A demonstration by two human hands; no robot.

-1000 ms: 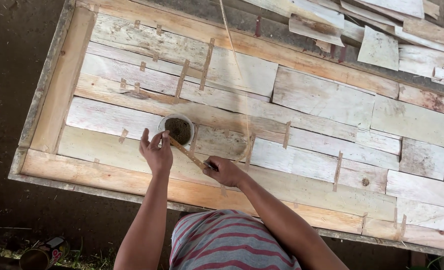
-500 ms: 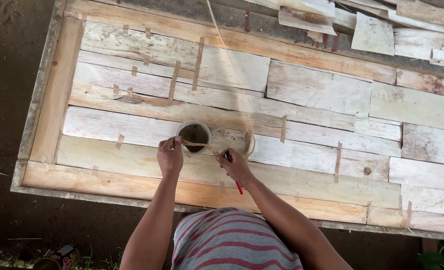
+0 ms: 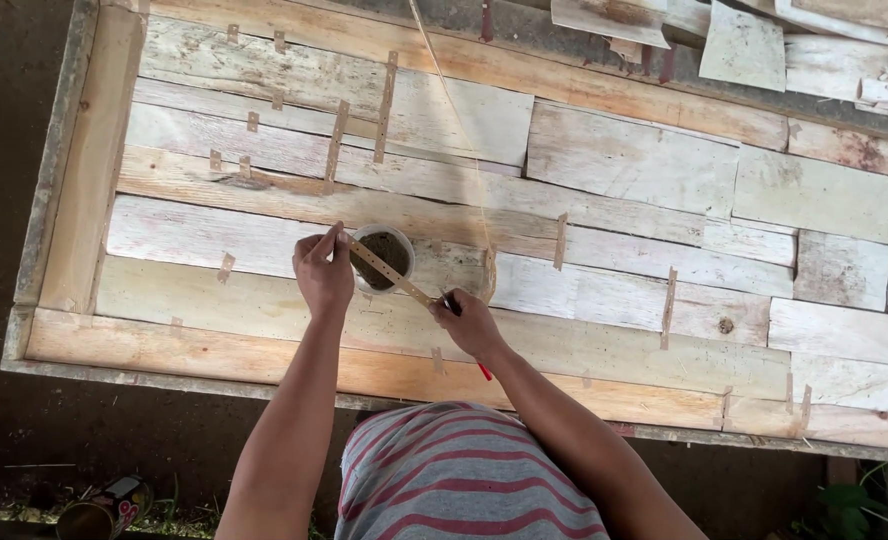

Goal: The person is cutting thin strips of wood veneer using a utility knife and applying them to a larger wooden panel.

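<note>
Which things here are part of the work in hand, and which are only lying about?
In hand: left hand, right hand, thin wooden strip, small cup, red pencil, plank panel.
Lying about: loose boards, can on the ground.

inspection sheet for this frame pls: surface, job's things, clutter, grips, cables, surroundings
Surface: patchwork wooden panel of pale boards in a plank frame, small veneer strips across the joints.
Job's things: round cup of dark contents on the panel; thin wooden strip lying across its rim; red-ended pencil.
Clutter: loose board offcuts at top right.
Grips: left hand pinches one end of the strip; right hand holds the other end plus the pencil.
Cables: nothing seen; one long thin sliver crosses the boards.
Surroundings: dark ground, can lower left, plants lower right.
</note>
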